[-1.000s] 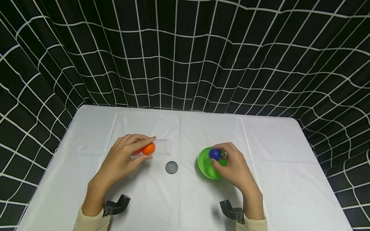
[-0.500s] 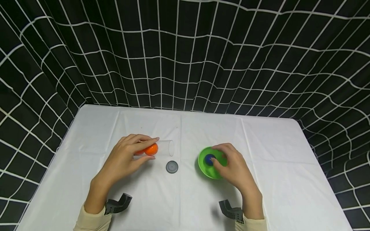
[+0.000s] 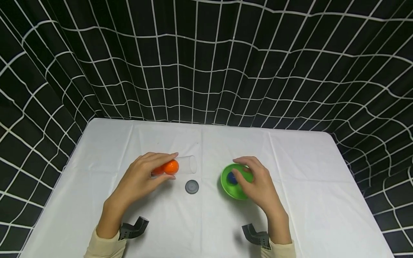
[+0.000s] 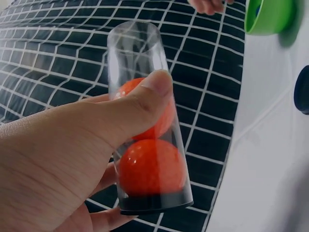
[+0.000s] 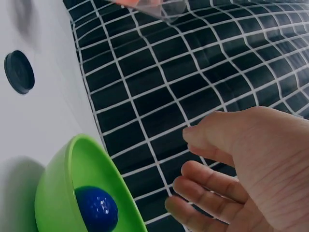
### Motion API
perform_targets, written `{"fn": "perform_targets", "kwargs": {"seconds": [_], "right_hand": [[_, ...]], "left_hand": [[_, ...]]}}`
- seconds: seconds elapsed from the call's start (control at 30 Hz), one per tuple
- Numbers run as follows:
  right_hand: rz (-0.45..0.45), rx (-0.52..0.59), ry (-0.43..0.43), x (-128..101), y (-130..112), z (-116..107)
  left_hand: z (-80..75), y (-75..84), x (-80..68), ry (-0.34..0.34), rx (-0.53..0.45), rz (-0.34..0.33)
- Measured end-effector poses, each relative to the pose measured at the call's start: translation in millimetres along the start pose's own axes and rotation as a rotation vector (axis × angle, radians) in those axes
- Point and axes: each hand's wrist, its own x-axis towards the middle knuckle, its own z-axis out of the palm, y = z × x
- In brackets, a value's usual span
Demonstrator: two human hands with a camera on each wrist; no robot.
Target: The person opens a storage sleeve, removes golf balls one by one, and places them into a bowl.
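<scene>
Head view, left hand (image 3: 138, 181) gripping clear tube (image 3: 184, 165) of orange balls (image 3: 170, 167), right hand (image 3: 258, 184) relaxed over green bowl (image 3: 227, 188) holding blue ball (image 3: 230, 177).

Blue ball (image 3: 231, 177), green bowl (image 3: 226, 188)

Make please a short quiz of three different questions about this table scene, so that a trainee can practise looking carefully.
1. True or false: the blue ball lies inside the green bowl.
2. How many orange balls are in the clear plastic tube that the left hand grips?
3. Multiple choice: where does the dark round cap lie? A) in the bowl; B) on the white tablecloth between tube and bowl; C) on the tube's open end.

Key:
1. True. The right hand is over the bowl with relaxed fingers and holds nothing.
2. Two, one behind the other.
3. B.
</scene>
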Motion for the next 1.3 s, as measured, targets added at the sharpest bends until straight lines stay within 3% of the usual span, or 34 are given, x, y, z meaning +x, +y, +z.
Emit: {"fn": "perform_targets", "kwargs": {"seconds": [0.13, 0.4, 0.63, 0.9, 1.3], "right_hand": [[0.001, 0.073, -0.019, 1, -6, 4], [-0.017, 0.175, -0.060, 6, -21, 20], [-0.023, 0.244, -0.018, 7, -26, 33], [0.011, 0.493, -0.091, 4, -34, 46], [0.035, 0.517, -0.136, 4, -47, 59]], "left_hand": [[2.1, -0.3, 0.3, 0.023, -0.002, 0.000], [11.2, 2.5, 0.7, 0.075, 0.054, 0.078], [15.3, 2.6, 3.1, 0.114, 0.110, 0.140], [14.1, 5.7, 6.5, 0.177, 0.224, 0.262], [10.0, 6.4, 6.5, 0.194, 0.287, 0.294]]}}
